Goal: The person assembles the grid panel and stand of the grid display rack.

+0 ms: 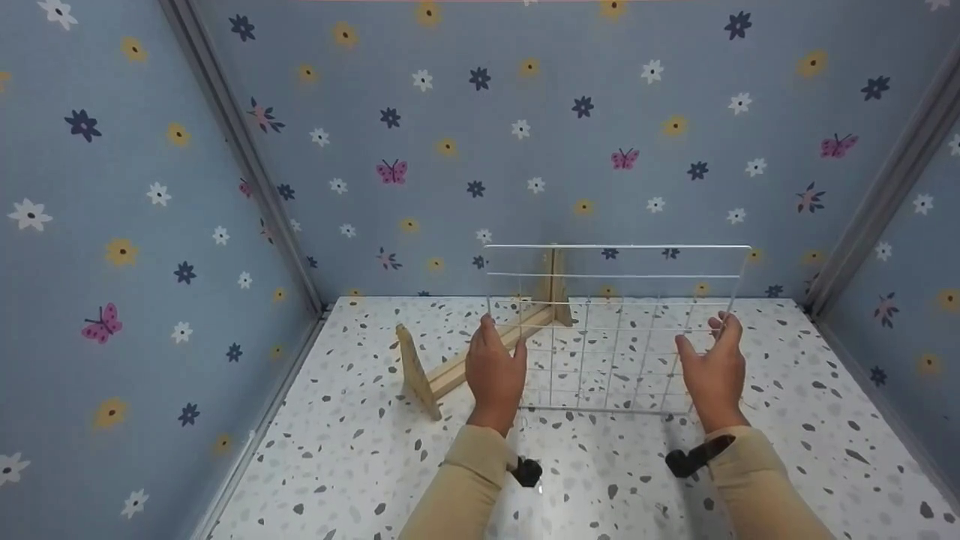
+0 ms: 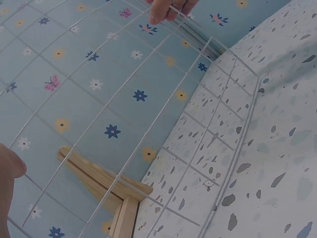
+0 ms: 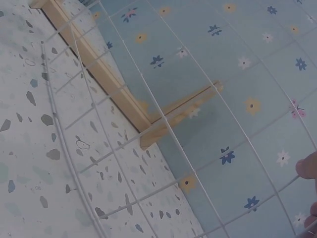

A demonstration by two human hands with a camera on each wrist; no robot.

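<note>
A white wire grid rack (image 1: 619, 246) is held up between both hands, its face tilted and its lower edge bent into a shallow lip in the wrist views. My left hand (image 1: 496, 379) grips the rack's left side, its thumb on the near side. On the opposite side edge, my right hand (image 1: 716, 379) holds the wire with curled fingers. Behind the rack stands a wooden stand (image 1: 450, 375), a long rail joining two upright end pieces. Through the grid, the far upright (image 2: 94, 173) shows in the left wrist view, and the rail (image 3: 99, 69) in the right wrist view.
The speckled white tabletop (image 1: 337, 465) lies beneath everything. Flower-patterned blue panels (image 1: 480, 150) enclose it at the back and both sides, with grey metal posts (image 1: 247, 165) at the corners. The stand's far upright is close to the back panel.
</note>
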